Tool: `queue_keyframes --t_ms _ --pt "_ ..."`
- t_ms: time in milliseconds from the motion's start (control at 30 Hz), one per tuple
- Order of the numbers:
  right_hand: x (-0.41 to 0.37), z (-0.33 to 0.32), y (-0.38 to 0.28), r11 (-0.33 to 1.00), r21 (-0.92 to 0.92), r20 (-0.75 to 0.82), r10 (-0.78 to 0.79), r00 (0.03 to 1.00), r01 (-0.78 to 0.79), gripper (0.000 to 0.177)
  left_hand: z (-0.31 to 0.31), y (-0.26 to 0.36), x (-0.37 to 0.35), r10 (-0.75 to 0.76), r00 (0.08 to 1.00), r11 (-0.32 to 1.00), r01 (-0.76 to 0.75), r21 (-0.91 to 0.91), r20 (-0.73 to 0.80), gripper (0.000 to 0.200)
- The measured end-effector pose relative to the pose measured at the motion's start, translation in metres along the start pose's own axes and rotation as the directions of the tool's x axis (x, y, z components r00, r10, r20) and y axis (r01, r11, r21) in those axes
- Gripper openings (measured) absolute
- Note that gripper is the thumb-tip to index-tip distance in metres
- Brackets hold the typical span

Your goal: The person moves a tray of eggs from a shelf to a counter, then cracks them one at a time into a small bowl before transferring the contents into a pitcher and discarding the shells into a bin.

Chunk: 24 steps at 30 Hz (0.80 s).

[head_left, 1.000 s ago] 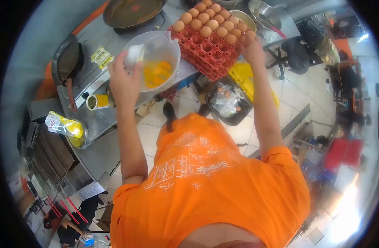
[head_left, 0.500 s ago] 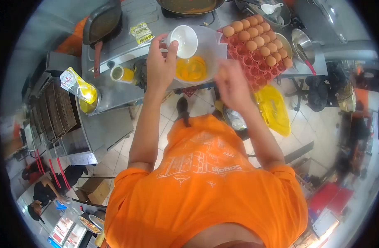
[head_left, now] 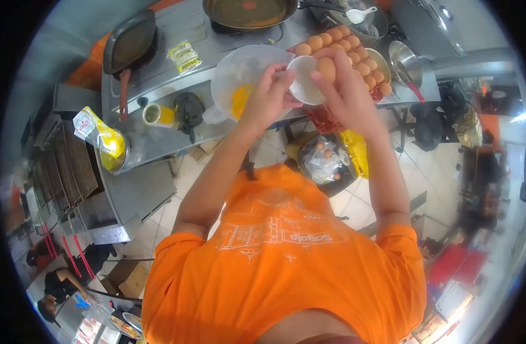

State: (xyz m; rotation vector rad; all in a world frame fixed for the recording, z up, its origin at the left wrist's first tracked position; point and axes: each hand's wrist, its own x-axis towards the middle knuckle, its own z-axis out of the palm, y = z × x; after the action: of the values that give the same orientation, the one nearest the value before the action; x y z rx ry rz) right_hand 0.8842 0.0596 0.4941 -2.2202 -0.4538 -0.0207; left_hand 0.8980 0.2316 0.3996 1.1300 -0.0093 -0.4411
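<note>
A small white bowl (head_left: 302, 81) is gripped at its left side by my left hand (head_left: 264, 100). My right hand (head_left: 355, 100) has its fingers closed around a brown egg (head_left: 326, 69), right at the bowl's right rim. Left of them stands a large translucent plastic jug (head_left: 226, 71) with raw egg yolks (head_left: 240, 100) in it, partly covered by my left hand. Behind my right hand, a red egg tray (head_left: 320, 119) carries many brown eggs (head_left: 363, 69).
Frying pans (head_left: 251, 14) sit at the back, beside a yellow packet (head_left: 184, 56). A yellow jar (head_left: 158, 115) and a black bag (head_left: 188, 109) are on the counter's left. Below the counter is a bin (head_left: 323, 160) with eggshells. Another person (head_left: 65, 289) works at lower left.
My left hand has carried the white bowl from over the jug rightward toward the egg tray. My right hand has moved up to the tray and now holds an egg by the bowl.
</note>
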Motion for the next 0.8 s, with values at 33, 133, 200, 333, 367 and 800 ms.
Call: queue_keyframes --t_ms 33,133,200,333,367,800 --pt "0.002 -0.002 0.007 0.988 -0.085 -0.042 -0.133 0.990 0.130 0.032 0.005 -0.002 0.002 0.003 1.000 1.000 -0.003 -0.006 0.011 0.045" --pt "0.000 -0.016 0.007 0.971 -0.239 -0.014 0.026 1.000 -0.029 0.031 0.016 -0.007 0.004 -0.018 0.999 1.000 0.018 -0.014 0.031 0.044" --pt "-0.003 -0.024 0.007 0.961 -0.271 -0.010 0.053 0.999 -0.054 0.033 0.023 -0.009 0.005 -0.032 0.999 0.999 0.031 0.012 0.035 0.044" --pt "-0.007 -0.035 -0.004 0.898 -0.424 -0.011 0.127 0.992 -0.119 0.038 0.036 -0.010 0.005 -0.041 0.997 0.999 0.041 0.005 0.061 0.044" --pt "-0.008 -0.036 -0.004 0.897 -0.423 -0.020 0.134 0.991 -0.130 0.038 0.039 -0.010 0.006 -0.059 0.995 0.998 0.057 0.026 0.082 0.045" --pt "-0.111 -0.050 0.083 0.960 0.257 -0.241 0.177 0.954 -0.113 0.033 0.050 -0.011 0.009 -0.056 0.995 0.995 0.062 -0.072 0.088 0.041"
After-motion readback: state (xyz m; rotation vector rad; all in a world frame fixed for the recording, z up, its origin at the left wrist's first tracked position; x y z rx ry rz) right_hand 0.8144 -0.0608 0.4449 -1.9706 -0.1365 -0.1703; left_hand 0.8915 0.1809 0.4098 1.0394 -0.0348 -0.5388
